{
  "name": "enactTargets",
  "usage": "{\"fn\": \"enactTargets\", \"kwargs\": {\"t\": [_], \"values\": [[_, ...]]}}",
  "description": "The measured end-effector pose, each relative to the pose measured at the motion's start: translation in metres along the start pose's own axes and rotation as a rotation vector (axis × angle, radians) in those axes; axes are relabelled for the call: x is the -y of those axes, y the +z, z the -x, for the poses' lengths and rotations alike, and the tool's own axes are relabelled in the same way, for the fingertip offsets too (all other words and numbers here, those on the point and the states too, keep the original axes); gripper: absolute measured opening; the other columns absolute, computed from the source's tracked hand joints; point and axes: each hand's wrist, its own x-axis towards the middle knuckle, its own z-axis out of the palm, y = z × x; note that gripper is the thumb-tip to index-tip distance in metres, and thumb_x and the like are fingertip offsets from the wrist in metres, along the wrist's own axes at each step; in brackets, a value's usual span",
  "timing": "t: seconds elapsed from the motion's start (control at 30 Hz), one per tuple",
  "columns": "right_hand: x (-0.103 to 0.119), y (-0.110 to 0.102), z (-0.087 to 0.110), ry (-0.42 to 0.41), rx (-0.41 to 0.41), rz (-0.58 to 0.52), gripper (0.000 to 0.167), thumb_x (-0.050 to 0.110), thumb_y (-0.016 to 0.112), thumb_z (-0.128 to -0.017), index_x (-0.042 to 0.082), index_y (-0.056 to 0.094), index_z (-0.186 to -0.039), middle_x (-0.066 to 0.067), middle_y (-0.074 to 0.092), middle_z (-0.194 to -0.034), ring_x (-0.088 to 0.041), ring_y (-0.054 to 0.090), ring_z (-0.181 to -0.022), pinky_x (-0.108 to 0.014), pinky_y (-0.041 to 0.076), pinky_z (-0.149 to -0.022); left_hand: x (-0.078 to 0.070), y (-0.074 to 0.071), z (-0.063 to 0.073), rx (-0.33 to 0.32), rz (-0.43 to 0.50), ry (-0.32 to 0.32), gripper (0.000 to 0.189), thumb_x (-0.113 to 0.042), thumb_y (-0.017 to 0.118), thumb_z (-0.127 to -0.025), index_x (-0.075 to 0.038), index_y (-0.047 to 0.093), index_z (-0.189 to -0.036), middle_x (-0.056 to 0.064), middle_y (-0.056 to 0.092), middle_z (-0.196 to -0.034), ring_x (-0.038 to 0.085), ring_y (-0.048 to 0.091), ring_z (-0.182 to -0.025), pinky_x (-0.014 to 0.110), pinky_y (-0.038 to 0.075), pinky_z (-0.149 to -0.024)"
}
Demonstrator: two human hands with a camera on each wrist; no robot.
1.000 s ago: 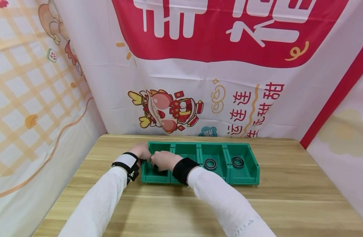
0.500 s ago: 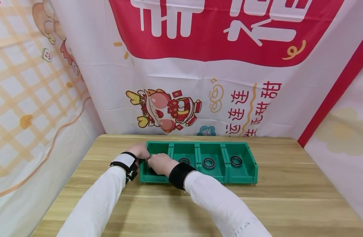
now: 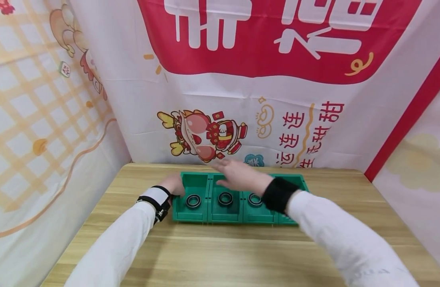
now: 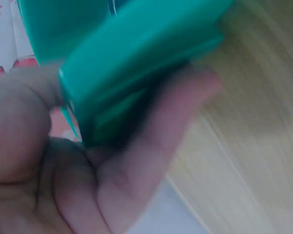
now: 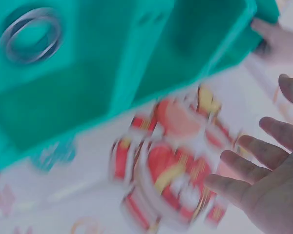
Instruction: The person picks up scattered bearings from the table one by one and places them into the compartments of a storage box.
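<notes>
A row of joined green bins (image 3: 225,218) stands on the table. My left hand (image 3: 174,185) grips the side wall of the leftmost bin; in the left wrist view the thumb and fingers lie on either side of that green wall (image 4: 136,46). A black-rimmed ball bearing (image 3: 188,201) lies in the leftmost bin. Another bearing (image 3: 220,199) sits in the second bin and a third bearing (image 3: 250,200) in the one beside it. Above the bins my right hand (image 3: 239,175) is spread and holds nothing. My right forearm hides most of the rightmost bin.
The wooden table (image 3: 212,259) extends in front of the bins and to both sides. A printed cloth (image 3: 141,131) hangs right behind the table's back edge, with more cloth at the left and right.
My right hand has left the leftmost bin and moved up and right, its fingers spreading. The bearing in that bin is now in view. My left hand stays at the bin's side.
</notes>
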Motion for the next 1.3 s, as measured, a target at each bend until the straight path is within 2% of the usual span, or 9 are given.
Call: {"fn": "enactTargets", "kwargs": {"t": [0.07,0.17,0.23,0.3,0.4,0.53,0.77,0.97,1.3], "values": [[-0.018,-0.013,0.02,0.053,-0.034,-0.024,0.064,0.04,0.062,-0.093,0.013,0.041,-0.147,-0.012,0.036,-0.151,-0.032,0.037,-0.137,-0.048,0.032,-0.109,-0.004,0.003,0.004,-0.037,-0.107,0.014,0.018,-0.007,0.056,-0.092,0.009,0.061,-0.1,0.018,0.061,-0.091,0.021,0.061,-0.06,0.031,0.052,-0.054],[-0.038,-0.027,0.048,0.117,-0.09,-0.054,0.064,0.038,0.059,-0.095,0.011,0.037,-0.148,-0.014,0.031,-0.153,-0.035,0.03,-0.14,-0.052,0.026,-0.111,-0.011,0.007,0.012,-0.102,-0.215,0.022,0.033,-0.023,0.048,-0.101,0.005,0.065,-0.094,0.016,0.06,-0.088,0.021,0.057,-0.063,0.031,0.046,-0.057],[-0.046,-0.03,0.065,0.165,-0.137,-0.065,0.062,0.036,0.057,-0.097,0.009,0.036,-0.148,-0.016,0.03,-0.153,-0.037,0.027,-0.14,-0.053,0.023,-0.112,-0.018,0.009,0.021,-0.155,-0.275,0.039,0.047,-0.035,0.044,-0.103,0.008,0.064,-0.107,0.02,0.063,-0.1,0.025,0.061,-0.073,0.034,0.049,-0.062],[-0.051,-0.029,0.082,0.221,-0.172,-0.067,0.06,0.034,0.054,-0.098,0.006,0.034,-0.148,-0.018,0.029,-0.153,-0.038,0.025,-0.141,-0.055,0.021,-0.111,-0.026,0.011,0.03,-0.223,-0.317,0.078,0.06,-0.045,0.041,-0.101,0.008,0.055,-0.126,0.026,0.057,-0.122,0.033,0.063,-0.097,0.043,0.054,-0.074],[-0.051,-0.02,0.102,0.302,-0.222,-0.063,0.061,0.034,0.052,-0.099,0.005,0.032,-0.149,-0.02,0.027,-0.154,-0.04,0.021,-0.142,-0.06,0.02,-0.11,-0.036,0.015,0.041,-0.342,-0.349,0.193,0.079,-0.057,0.041,-0.097,0.003,0.03,-0.148,0.028,0.032,-0.148,0.043,0.037,-0.133,0.055,0.039,-0.1],[-0.047,-0.001,0.122,0.358,-0.284,-0.091,0.065,0.035,0.055,-0.098,0.006,0.03,-0.15,-0.02,0.021,-0.156,-0.042,0.014,-0.143,-0.067,0.016,-0.107,-0.047,0.028,0.052,-0.45,-0.297,0.369,0.083,-0.064,0.042,-0.093,-0.013,0.018,-0.154,0.018,0.011,-0.158,0.041,0.006,-0.145,0.062,0.013,-0.11],[-0.042,0.044,0.14,0.4,-0.353,-0.093,0.071,0.042,0.062,-0.092,0.012,0.033,-0.15,-0.018,0.014,-0.158,-0.047,0.007,-0.143,-0.073,0.017,-0.101,-0.061,0.064,0.061,-0.515,-0.285,0.586,0.074,-0.06,0.046,-0.094,-0.023,0.023,-0.154,0.009,0.009,-0.16,0.032,0.0,-0.146,0.062,0.006,-0.111],[-0.037,0.071,0.146,0.417,-0.315,-0.035,0.076,0.05,0.063,-0.089,0.017,0.033,-0.151,-0.017,0.013,-0.158,-0.047,0.005,-0.143,-0.074,0.017,-0.101,-0.063,0.084,0.059,-0.487,-0.32,0.61,0.073,-0.062,0.043,-0.093,-0.025,0.024,-0.153,0.007,0.012,-0.16,0.031,0.004,-0.147,0.062,0.006,-0.111],[-0.034,0.077,0.153,0.432,-0.271,-0.058,0.078,0.054,0.061,-0.088,0.021,0.031,-0.152,-0.013,0.011,-0.16,-0.045,0.001,-0.144,-0.074,0.014,-0.102,-0.058,0.095,0.053,-0.508,-0.344,0.582,0.073,-0.065,0.041,-0.092,-0.026,0.028,-0.152,0.01,0.018,-0.159,0.035,0.013,-0.145,0.064,0.011,-0.11]]}}
